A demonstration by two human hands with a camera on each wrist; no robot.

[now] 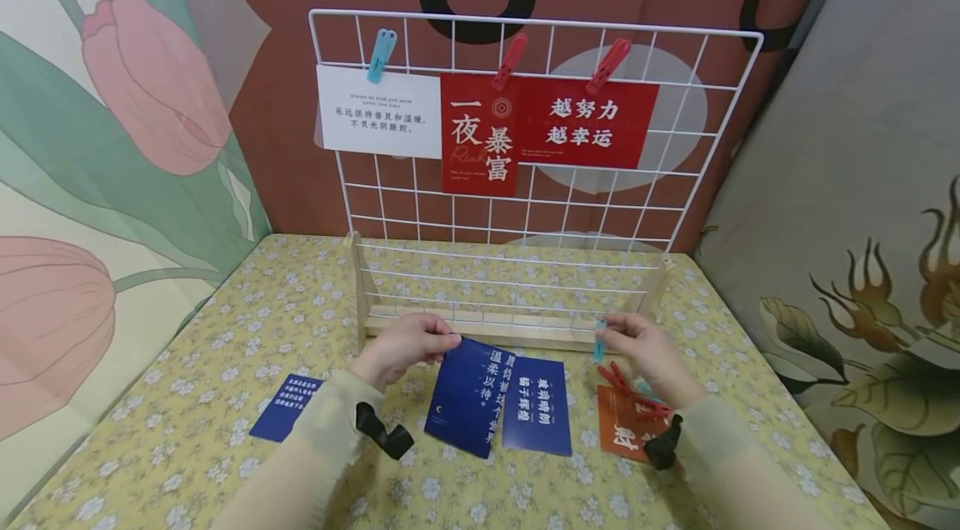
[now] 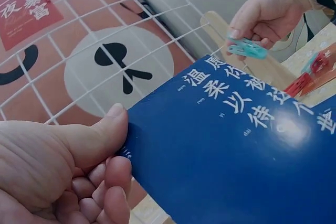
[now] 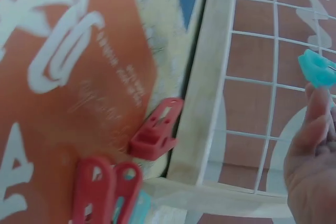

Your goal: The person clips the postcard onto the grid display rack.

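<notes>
My left hand (image 1: 408, 348) pinches the corner of a dark blue card (image 1: 461, 401) with white lettering between thumb and fingers. In the left wrist view the card is tilted in front of the white wire grid. My right hand (image 1: 643, 348) holds a teal clothespin (image 1: 599, 343) at its fingertips, near the grid's wooden base. Below that hand, red clothespins (image 3: 156, 129) and a bit of teal lie on and beside an orange card (image 1: 618, 430). A second blue card (image 1: 536, 407) lies on the table just right of the held one.
A white wire grid (image 1: 570, 199) stands on a wooden base (image 1: 487, 334). Clothespins fix a white card (image 1: 378, 126) and two red cards, one upright (image 1: 468, 167) and one wide (image 1: 588, 151), to it. Another blue card (image 1: 285, 409) lies left on the flowered tablecloth (image 1: 420, 488).
</notes>
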